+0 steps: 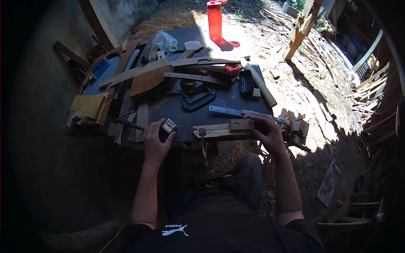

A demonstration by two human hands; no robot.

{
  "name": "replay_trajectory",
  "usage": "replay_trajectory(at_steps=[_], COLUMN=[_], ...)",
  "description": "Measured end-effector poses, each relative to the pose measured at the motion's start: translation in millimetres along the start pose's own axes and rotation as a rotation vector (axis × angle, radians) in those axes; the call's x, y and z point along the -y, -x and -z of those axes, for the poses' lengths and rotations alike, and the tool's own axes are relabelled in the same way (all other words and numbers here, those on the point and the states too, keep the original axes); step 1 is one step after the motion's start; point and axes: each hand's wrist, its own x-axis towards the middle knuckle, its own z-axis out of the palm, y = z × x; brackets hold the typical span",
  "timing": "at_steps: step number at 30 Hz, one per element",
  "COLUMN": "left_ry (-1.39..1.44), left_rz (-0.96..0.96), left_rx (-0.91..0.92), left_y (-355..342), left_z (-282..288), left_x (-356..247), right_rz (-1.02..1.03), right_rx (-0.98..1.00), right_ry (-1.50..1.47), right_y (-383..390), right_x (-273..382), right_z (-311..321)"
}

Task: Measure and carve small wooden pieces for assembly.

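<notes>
At the table's near edge, my left hand (156,139) is closed around a small wooden block (170,125) with dark marks on its pale face. My right hand (271,131) grips the right end of a flat wooden block (240,124). That block rests on a pale wooden strip (220,130) lying along the table edge. A metal clamp (203,134) sits over the strip's left part, its handle hanging below the edge. Just beyond the right hand lies a flat metal strip (225,110) with a pale wrapped end, partly hidden by the fingers.
A black C-clamp (198,99), wooden boards (149,82) and a black box-like piece (246,82) crowd the dark table (166,110). A red bottle (214,21) stands at the far edge. Wood offcuts (297,126) are piled at the right; a wooden post (299,33) rises beyond.
</notes>
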Motion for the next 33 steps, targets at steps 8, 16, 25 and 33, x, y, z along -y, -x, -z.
replay_trajectory(at_steps=[8,16,25,33], left_ry=[-0.216,-0.279,-0.273,-0.340], left_rz=[-0.214,-0.256,-0.246,-0.207], left_rx=[-0.248,-0.266,-0.228,-0.227], left_y=[-1.9,-3.4,-2.4,-4.4], left_z=[-32.8,-34.6,-32.2,-31.8], left_x=[10.7,7.6,5.5,4.4], right_rz=[-0.056,-0.018,0.073,0.045], right_rx=[-0.011,-0.018,-0.016,-0.037], right_ry=[-0.058,-0.079,0.062,0.015], right_y=[-0.5,0.2,3.2,2.5], right_x=[0.1,-3.9,5.1,-1.0], right_z=[-0.6,1.9,4.9,4.2])
